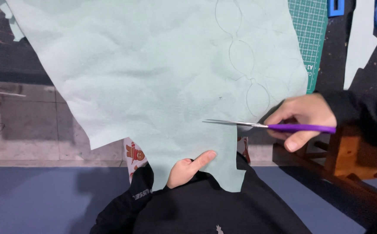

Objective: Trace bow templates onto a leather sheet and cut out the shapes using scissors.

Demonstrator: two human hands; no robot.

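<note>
A large pale green felt sheet (pixel 154 73) hung across the view. The left hand (pixel 188 169) pinched its near edge, forefinger extended. Right of centre, purple-handled scissors (pixel 275 126), gripped in the right hand (pixel 303 117), lay against the sheet, seemingly mid-cut; following the drawn ovals (pixel 242 56) would demand steady blades.

The left hand (pixel 187 168) sits low and close to the body, fingers curled, index finger stretched out to the right, its wrist in a black sleeve. The right hand (pixel 303 119) reaches in from the right, fingers closed in a grip, thumb underneath, forearm sleeved in black.
</note>
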